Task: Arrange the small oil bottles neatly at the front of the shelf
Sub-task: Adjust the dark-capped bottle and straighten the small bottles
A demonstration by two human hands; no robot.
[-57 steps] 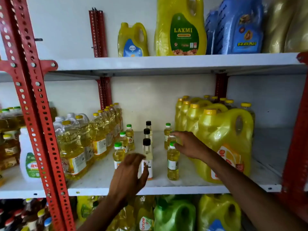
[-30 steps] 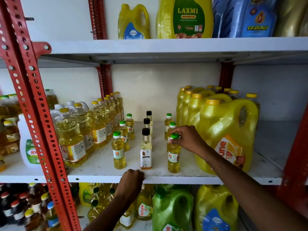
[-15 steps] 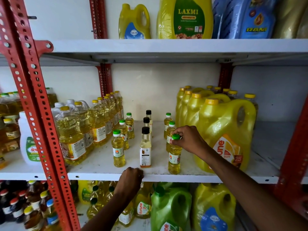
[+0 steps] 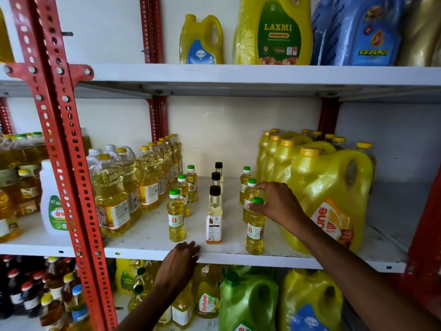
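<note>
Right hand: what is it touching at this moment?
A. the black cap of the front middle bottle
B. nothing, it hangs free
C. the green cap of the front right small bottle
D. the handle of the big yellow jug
C. The right hand has its fingertips on the green cap of the front right small bottle.

Soft even light, perhaps slight edge warping

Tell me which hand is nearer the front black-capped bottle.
Left. The left hand rests on the shelf edge just below and left of the black-capped bottle, not touching it. The right hand is farther right, fingers on a green-capped bottle.
</note>
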